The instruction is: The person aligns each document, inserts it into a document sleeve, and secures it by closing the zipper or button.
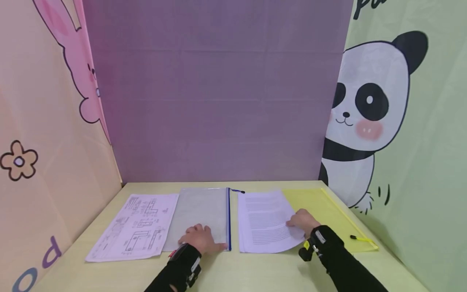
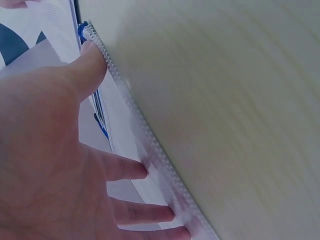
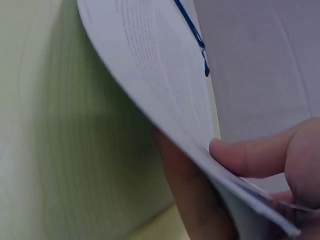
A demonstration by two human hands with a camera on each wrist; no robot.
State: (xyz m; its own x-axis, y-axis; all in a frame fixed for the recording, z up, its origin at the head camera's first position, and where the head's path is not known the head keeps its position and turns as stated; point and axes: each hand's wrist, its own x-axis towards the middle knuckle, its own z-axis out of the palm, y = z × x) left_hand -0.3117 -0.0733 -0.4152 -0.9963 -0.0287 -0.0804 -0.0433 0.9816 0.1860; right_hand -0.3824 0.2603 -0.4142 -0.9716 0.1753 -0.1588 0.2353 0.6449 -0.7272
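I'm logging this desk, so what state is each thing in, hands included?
Left hand: fingers spread, resting on grey folder
Grey folder: flat; whether shut, unclear
Right hand: pinching text sheets
Text sheets: print up, gripped edge raised
Yellow folder: flat, partly hidden; whether shut, unclear
Drawings: flat, print up

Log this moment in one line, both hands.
left hand: on blue-edged folder | right hand: pinches printed sheets | drawing sheet: far left | yellow folder: far right
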